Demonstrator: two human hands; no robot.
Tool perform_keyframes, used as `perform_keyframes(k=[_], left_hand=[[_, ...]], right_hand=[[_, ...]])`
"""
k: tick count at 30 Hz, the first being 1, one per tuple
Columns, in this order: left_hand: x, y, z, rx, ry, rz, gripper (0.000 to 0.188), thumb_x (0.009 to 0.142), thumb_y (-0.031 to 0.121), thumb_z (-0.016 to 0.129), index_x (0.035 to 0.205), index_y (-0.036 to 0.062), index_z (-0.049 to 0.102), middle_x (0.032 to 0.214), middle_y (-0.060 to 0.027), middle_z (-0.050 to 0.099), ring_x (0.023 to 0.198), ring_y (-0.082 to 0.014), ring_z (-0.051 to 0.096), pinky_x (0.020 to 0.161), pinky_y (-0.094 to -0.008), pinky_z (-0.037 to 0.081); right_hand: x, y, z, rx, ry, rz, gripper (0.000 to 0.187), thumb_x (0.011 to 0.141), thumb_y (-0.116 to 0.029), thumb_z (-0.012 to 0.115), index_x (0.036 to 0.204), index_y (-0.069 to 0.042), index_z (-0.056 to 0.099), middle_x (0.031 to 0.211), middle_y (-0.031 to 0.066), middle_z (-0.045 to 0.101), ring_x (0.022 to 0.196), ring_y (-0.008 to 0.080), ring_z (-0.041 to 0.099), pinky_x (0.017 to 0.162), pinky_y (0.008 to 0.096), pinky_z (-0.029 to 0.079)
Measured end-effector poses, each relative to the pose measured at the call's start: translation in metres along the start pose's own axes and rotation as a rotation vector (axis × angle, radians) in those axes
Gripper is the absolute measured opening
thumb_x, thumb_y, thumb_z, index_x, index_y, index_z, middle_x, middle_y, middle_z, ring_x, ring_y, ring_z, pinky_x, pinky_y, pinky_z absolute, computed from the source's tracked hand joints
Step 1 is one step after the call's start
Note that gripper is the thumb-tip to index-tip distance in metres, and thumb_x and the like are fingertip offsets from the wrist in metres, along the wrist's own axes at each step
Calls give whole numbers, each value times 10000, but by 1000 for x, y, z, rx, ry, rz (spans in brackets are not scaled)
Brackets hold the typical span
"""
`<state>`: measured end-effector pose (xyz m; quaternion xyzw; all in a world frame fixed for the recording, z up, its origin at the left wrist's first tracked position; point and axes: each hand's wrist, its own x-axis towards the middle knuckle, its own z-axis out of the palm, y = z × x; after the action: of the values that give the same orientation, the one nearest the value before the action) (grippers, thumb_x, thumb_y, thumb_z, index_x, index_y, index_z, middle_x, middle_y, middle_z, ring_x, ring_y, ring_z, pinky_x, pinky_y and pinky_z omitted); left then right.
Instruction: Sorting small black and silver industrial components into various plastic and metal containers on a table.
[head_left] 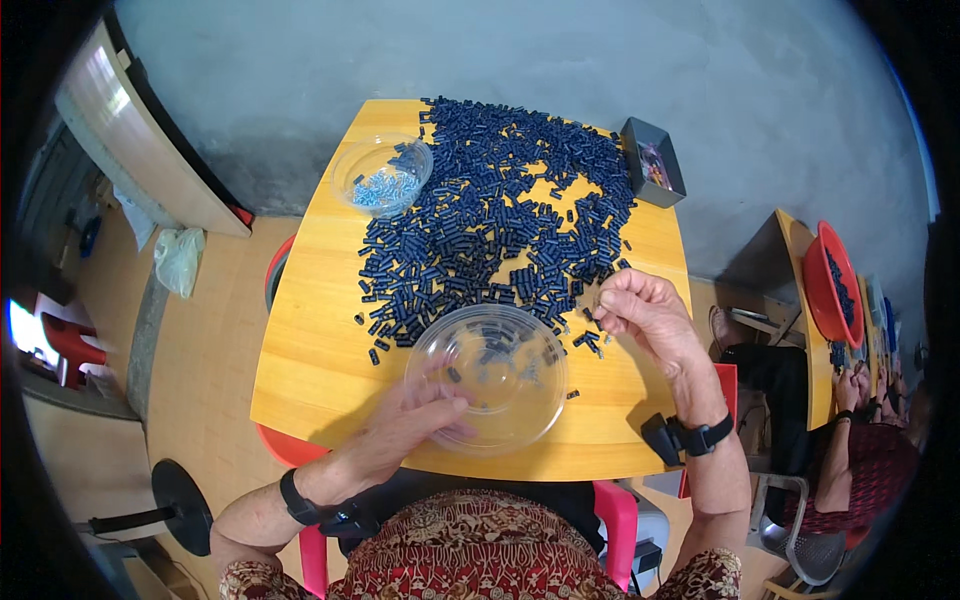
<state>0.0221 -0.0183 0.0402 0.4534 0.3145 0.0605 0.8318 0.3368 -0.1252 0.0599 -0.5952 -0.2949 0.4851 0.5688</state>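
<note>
Patterned shirt (480, 545) foremost; both hands at work over dark pieces

Dark pieces (470, 215): short, blue-black, roughly cylindrical, with a matt look, spread in a dense layer across the far and middle parts of the yellow table (310, 345). They lie beyond the left hand (422, 412) and mainly forward and left of the right hand (648, 312), a few loose ones just beside its fingertips.

Left hand: clamped on the near-left side of a clear round bowl (545, 400). Whether the pieces visible there lie inside or beneath cannot be determined. Right hand: thumb and fingertips drawn together; anything between them is too small to confirm. Any markings on the pieces are too small to read.
</note>
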Motion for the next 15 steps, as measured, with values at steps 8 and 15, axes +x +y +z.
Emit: perform_keyframes(k=[8, 15], left_hand=[[4, 6, 10, 29, -56, -3, 728, 980, 194, 612, 1544, 51, 175, 1261, -172, 571, 1054, -268, 665, 979, -380, 488], [3, -3, 2, -17, -47, 8, 778, 972, 213, 626, 1560, 57, 142, 1261, -179, 592, 1038, -252, 670, 949, -371, 507]], right_hand=[[-32, -23, 28, 128, -80, -76, 69, 919, -61, 698, 974, -25, 679, 854, 49, 701, 725, 96, 637, 693, 230, 521], [-37, -38, 63, -470, -111, -353, 47, 907, -31, 688, 946, -8, 701, 789, -10, 644, 735, 48, 571, 673, 209, 474]])
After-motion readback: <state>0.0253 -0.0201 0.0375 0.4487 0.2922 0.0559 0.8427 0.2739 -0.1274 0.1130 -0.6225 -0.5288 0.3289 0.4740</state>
